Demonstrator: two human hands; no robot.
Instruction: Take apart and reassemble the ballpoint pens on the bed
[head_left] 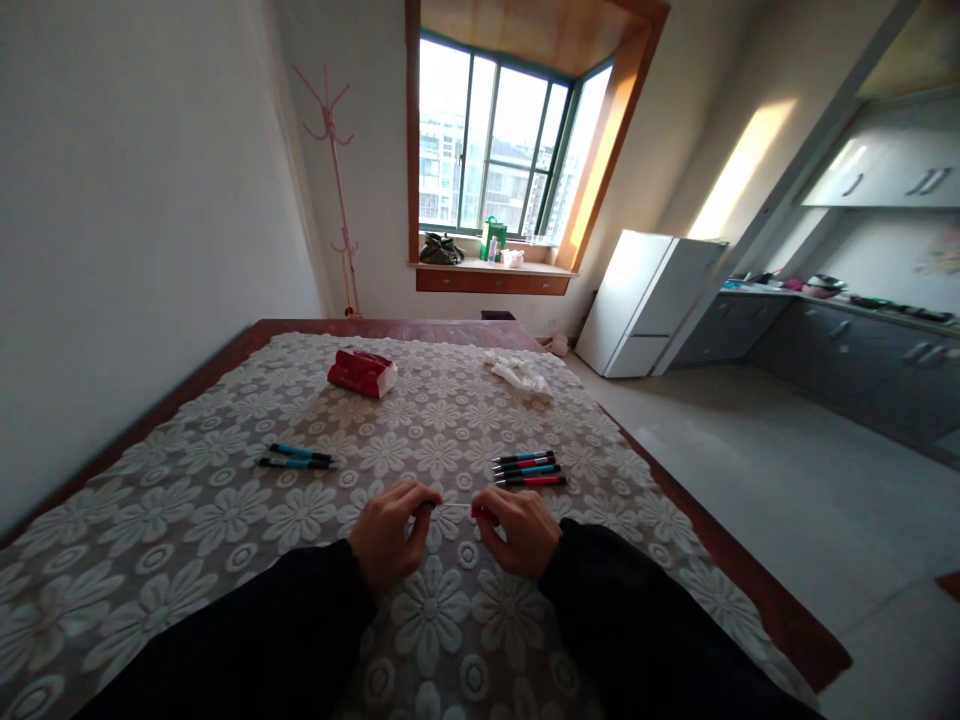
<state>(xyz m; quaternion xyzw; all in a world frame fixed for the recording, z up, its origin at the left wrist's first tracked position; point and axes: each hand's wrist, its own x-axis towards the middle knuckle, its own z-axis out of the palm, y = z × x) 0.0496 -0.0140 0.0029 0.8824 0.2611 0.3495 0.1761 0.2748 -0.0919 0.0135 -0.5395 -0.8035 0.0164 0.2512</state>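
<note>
Over the near middle of the table, my left hand (390,535) pinches a small dark pen part (428,503), mostly hidden by the fingers. Facing it, my right hand (521,530) is closed around a red pen barrel (484,514). A thin pale pen refill (454,505) spans the gap between the two hands. Just beyond my right hand, several pens (531,469), blue-and-black and red-and-black, lie side by side. Two blue-and-black pens (296,457) rest on the cloth farther left, beyond my left hand.
A floral lace tablecloth (435,605) covers the wooden table (450,330). Toward the far side lie a red tissue pack (363,372) and a crumpled white plastic bag (519,376). A wall borders the left; a white fridge (637,300) stands past the far right corner.
</note>
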